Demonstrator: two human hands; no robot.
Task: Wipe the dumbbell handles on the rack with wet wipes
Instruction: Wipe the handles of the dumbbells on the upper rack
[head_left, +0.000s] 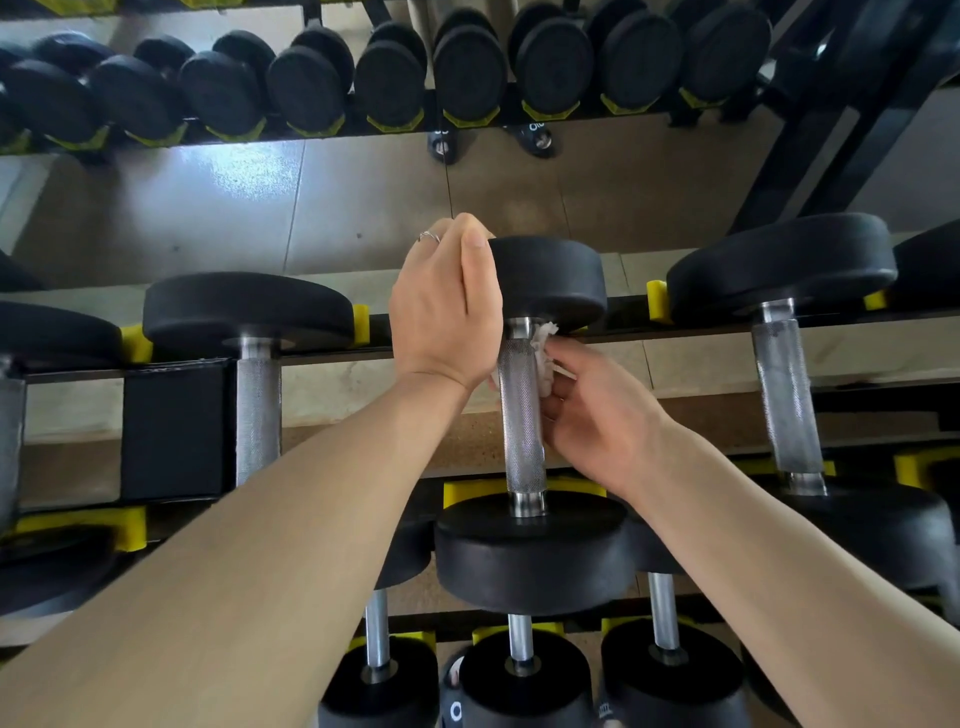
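Mirror glass runs behind the rack (332, 358), doubling a far row of black dumbbells above a stretch of pale tiled floor (208, 208). We stand over the rack's upper tier, where dumbbells lie in yellow cradles (361, 325) with their knurled steel handles pointing toward us, and a lower tier shows below.

The dumbbell (535, 551) under work sits at the middle of that tier — its far head (556, 280) against the rear rail, its near head toward us. Our left hand (441, 306) grips the far head at its left edge, fingers curled over the top and a ring visible, steadying it. Our right hand (597, 415) lies against the right side of the handle (519, 410), fingers pinching a crumpled white wet wipe (543, 358) to the upper part of the knurling, just below the far collar.

We judge this to be mid-wipe on this one handle, with the lower part toward the near collar seemingly not yet covered. The next move calls for drawing the wipe down the bar and around its hidden underside — possibly rolling the dumbbell with our left hand — then shifting to the neighbouring handle (784, 395) on the right.
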